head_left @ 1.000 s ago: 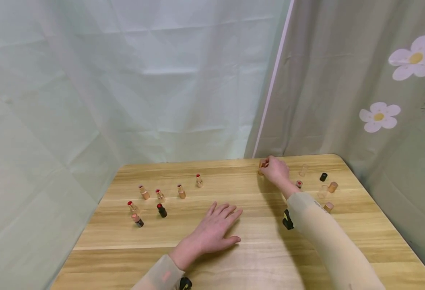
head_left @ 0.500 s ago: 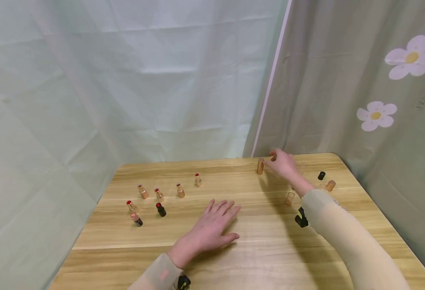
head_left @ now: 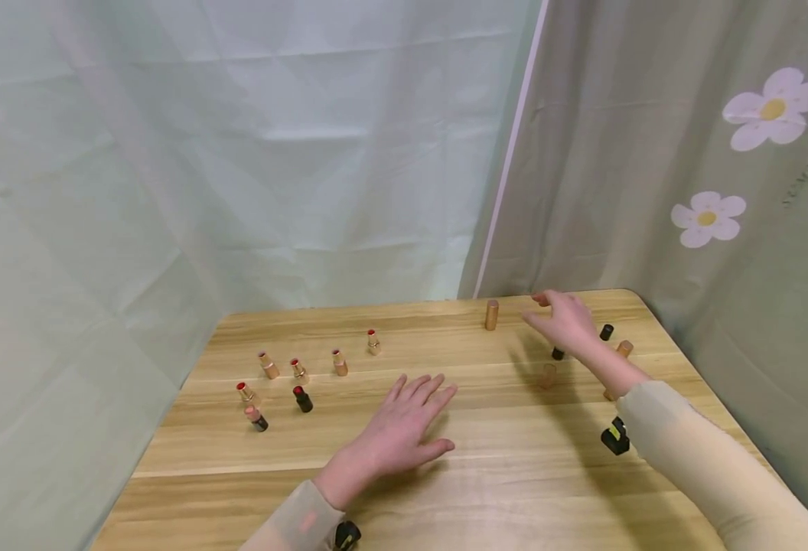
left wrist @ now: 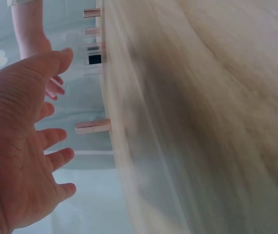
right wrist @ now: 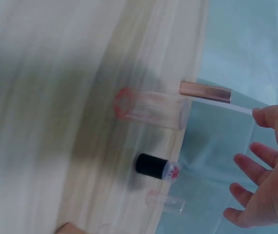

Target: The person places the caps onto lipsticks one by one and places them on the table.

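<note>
My right hand (head_left: 561,320) is in the air over the back right of the table, fingers loosely bent and holding nothing. To its left, apart from it, a closed copper lipstick tube (head_left: 491,315) stands upright near the back edge. Below the hand are a short black tube (right wrist: 151,165) with a clear end showing red, and a clear cap (right wrist: 153,109). My left hand (head_left: 404,428) is held low, palm down, at the table's middle; its fingers are spread and touch none of the lipsticks. Nearest to it are a gold lipstick (head_left: 340,363) and a black lipstick (head_left: 303,399), both uncapped.
Several more uncapped lipsticks (head_left: 268,366) stand at the left of the wooden table (head_left: 500,490). A black cap (head_left: 607,332) and a copper cap (head_left: 624,349) are at the right, partly behind the right arm. A curtain (head_left: 349,153) hangs behind the table.
My right hand has let go of the copper lipstick tube, which stays upright, and moved to the right with its fingers opening. The left hand has hardly moved.
</note>
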Demonstrator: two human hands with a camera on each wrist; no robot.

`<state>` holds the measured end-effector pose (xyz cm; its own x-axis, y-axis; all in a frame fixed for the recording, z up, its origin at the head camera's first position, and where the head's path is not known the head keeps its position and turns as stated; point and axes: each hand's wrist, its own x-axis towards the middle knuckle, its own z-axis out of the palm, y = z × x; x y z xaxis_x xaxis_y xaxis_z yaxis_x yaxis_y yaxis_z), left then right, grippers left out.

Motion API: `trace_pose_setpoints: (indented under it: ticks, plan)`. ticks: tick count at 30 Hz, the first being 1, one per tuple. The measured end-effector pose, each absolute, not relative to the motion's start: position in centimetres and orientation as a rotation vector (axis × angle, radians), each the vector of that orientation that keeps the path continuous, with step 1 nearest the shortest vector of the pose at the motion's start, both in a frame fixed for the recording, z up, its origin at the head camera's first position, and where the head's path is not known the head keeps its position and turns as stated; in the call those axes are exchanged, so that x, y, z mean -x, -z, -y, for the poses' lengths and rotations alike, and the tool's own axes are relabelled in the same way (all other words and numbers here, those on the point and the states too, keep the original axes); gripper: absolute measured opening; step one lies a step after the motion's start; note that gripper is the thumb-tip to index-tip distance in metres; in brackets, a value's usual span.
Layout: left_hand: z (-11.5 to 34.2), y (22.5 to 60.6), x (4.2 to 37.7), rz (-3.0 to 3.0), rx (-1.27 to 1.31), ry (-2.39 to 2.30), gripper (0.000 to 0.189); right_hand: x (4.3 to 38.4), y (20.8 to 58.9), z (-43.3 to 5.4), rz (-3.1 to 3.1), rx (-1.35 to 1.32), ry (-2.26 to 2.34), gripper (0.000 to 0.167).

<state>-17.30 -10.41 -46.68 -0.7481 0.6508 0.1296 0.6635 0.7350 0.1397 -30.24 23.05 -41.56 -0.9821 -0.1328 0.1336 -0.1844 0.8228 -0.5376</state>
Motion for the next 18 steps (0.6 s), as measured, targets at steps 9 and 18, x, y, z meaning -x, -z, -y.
trace_pose_setpoints:
  ticks: [9,18]
  plan:
    - [9.7,46.1,16.7,2.81,1.154,0.292,0.084,26.4,42.2,-25.8,2.833,-0.256,-0.856,0.057]
    - [8.8,45.5,16.4,2.778,1.237,0.316,0.083,22.7,42.5,-30.0,2.755,-0.144,-0.9,0.054]
